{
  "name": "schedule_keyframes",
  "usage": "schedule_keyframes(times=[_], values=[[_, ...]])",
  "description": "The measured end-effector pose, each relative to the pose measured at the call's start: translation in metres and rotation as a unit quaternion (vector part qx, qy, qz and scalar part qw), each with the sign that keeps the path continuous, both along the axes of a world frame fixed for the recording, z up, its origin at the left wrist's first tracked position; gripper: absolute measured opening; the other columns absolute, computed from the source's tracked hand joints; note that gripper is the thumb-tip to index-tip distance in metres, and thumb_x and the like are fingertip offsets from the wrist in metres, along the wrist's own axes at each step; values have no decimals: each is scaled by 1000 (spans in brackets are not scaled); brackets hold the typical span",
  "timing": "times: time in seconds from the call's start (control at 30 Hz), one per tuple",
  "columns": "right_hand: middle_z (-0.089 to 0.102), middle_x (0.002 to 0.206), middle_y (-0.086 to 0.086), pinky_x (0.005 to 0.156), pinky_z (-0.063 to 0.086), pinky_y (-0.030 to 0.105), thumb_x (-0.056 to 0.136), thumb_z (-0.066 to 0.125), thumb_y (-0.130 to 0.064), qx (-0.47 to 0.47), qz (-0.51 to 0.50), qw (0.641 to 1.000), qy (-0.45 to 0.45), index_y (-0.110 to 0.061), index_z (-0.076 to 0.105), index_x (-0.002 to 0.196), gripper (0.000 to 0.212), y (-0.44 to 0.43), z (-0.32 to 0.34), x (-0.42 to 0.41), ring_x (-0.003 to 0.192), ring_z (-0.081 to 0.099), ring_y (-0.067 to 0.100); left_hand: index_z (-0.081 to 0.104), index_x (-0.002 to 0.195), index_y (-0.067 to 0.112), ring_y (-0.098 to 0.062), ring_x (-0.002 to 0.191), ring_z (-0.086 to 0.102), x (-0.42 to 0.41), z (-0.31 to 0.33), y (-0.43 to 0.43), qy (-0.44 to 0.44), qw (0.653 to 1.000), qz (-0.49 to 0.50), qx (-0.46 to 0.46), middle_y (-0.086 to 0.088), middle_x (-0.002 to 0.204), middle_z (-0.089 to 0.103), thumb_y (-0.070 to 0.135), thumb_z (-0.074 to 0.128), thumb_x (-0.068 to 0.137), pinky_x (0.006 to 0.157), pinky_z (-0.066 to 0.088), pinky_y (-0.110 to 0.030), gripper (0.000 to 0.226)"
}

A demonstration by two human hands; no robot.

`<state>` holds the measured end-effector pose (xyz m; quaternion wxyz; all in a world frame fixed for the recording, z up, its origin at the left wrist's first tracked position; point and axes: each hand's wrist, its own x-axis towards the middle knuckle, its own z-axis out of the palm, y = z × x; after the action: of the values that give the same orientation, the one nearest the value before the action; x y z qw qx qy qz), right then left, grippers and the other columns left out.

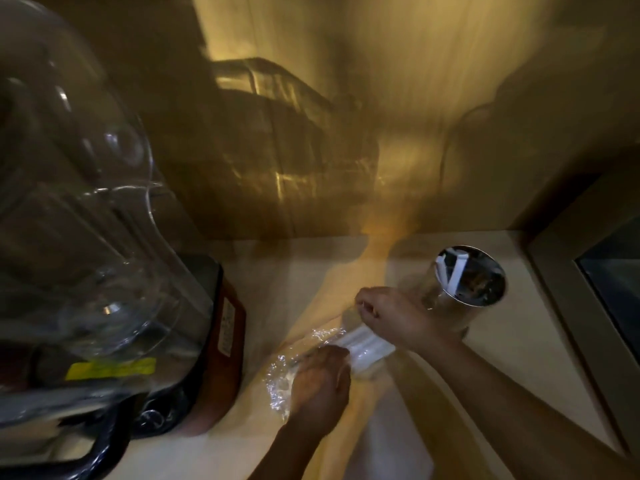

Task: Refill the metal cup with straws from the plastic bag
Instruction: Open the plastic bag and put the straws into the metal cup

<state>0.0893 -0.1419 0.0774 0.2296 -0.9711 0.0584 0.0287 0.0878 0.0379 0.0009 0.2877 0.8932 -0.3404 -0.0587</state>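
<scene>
A shiny metal cup point(464, 292) stands on the pale counter at the right, with a few white straws leaning inside it. Just left of the cup, my right hand point(391, 315) is closed around a bundle of white wrapped straws point(369, 349) that sticks out of a crinkled clear plastic bag point(284, 379). My left hand point(320, 389) grips the bag near its mouth, below and left of my right hand. The bag's far end is hidden under my left hand. The frame is blurred.
A large blender with a clear jar point(79, 202) and dark base point(207, 341) fills the left side. A wall point(346, 116) rises behind the counter point(519, 358), and a window frame point(568, 306) borders the right edge.
</scene>
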Motion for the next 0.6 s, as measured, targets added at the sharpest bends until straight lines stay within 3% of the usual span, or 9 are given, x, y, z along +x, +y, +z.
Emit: schedule_keyframes(times=[0.13, 0.2, 0.3, 0.4, 0.47, 0.53, 0.6], values=[[47, 136, 7, 105, 28, 35, 87, 48, -32, -104, 92, 982, 126, -17, 42, 130, 47, 11, -51, 2, 127, 41, 21, 37, 137, 20, -22, 129, 38, 12, -8, 21, 30, 989, 63, 130, -4, 141, 42, 41, 41, 91, 107, 28, -33, 51], [36, 145, 4, 107, 19, 36, 83, 52, -38, -105, 115, 974, 162, -21, 31, 138, 61, 15, -68, 0, 132, 31, 17, 27, 142, 23, -16, 137, 26, 12, -14, 31, 52, 982, 66, 169, -2, 149, 31, 50, 38, 92, 112, 20, -31, 59], [34, 144, 2, 106, 16, 39, 74, 57, -39, -104, 141, 967, 184, -24, 28, 138, 71, 18, -82, -6, 134, 26, 18, 21, 145, 23, -14, 142, 15, 10, -18, 38, 80, 974, 53, 205, -2, 156, 18, 55, 33, 92, 115, 12, -30, 63], [44, 132, 3, 100, 22, 39, 68, 59, -35, -147, 173, 962, 151, -25, 34, 130, 68, 18, -84, -11, 124, 36, 20, 16, 146, 22, -13, 142, 13, 10, -17, 36, 85, 966, 26, 244, -1, 157, 12, 53, 34, 92, 116, 9, -33, 65], [59, 109, -2, 89, 32, 32, 52, 68, -38, -183, 183, 962, 93, -27, 51, 115, 67, 19, -80, -14, 103, 53, 18, 19, 144, 22, -14, 139, 21, 11, -14, 33, 86, 966, 4, 245, 0, 153, 23, 48, 43, 90, 115, 14, -34, 64], [64, 78, -9, 73, 36, 25, 28, 71, -47, -210, 180, 960, 41, -29, 65, 88, 63, 23, -74, -17, 74, 61, 10, 28, 138, 26, -17, 128, 38, 11, -10, 30, 58, 971, 4, 230, 1, 139, 42, 39, 53, 86, 109, 22, -32, 59], [63, 69, -7, 68, 30, 26, 30, 71, -43, -195, 183, 963, -23, -24, 65, 74, 49, 23, -74, -20, 64, 61, 13, 49, 121, 27, -17, 104, 57, 12, -1, 26, -4, 978, 40, 207, 5, 110, 61, 27, 65, 75, 97, 29, -28, 48]])
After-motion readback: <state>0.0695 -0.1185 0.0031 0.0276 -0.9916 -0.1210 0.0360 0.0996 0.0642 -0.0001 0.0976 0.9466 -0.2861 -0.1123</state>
